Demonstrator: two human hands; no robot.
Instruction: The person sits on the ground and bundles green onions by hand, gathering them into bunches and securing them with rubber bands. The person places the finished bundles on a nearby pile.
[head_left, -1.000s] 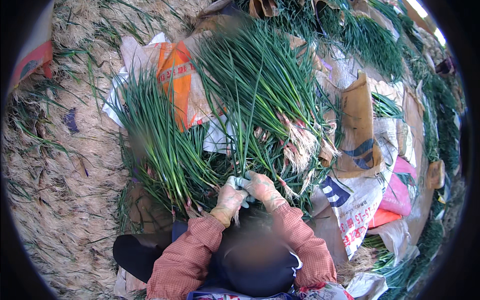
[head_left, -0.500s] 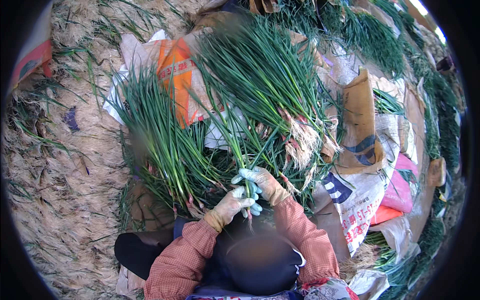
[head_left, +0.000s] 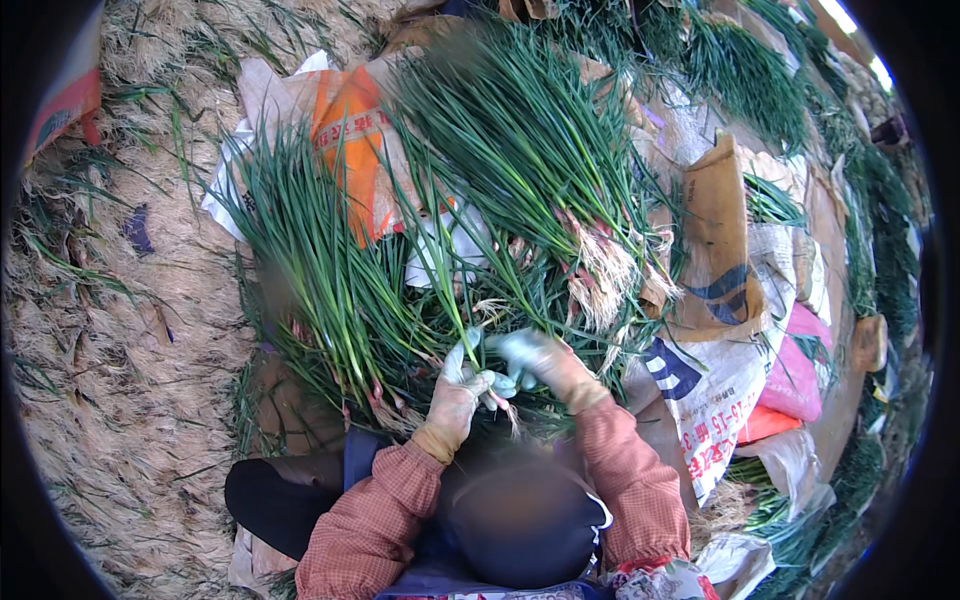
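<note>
My left hand, in a pale glove, is closed around a spring onion; its pinkish root end sticks out toward me and green leaves rise beyond the fingers. My right hand, gloved too, is close on the right, its fingers smeared by motion near the left fingertips. Whether it grips anything cannot be made out. Left of my hands lies a loose bunch of spring onions, roots toward me. Farther off to the right, a larger pile of spring onions shows whitish roots.
Under the onions is an orange-and-white woven sack. A brown cardboard piece and a white printed sack lie at the right, near a pink bag. Pale root litter covers the left ground. My dark-clad knee is at lower left.
My right hand has shifted slightly right and away from the left fingers, and now blurs. My left hand has turned more upright; the held onion's root end points more to the right.
</note>
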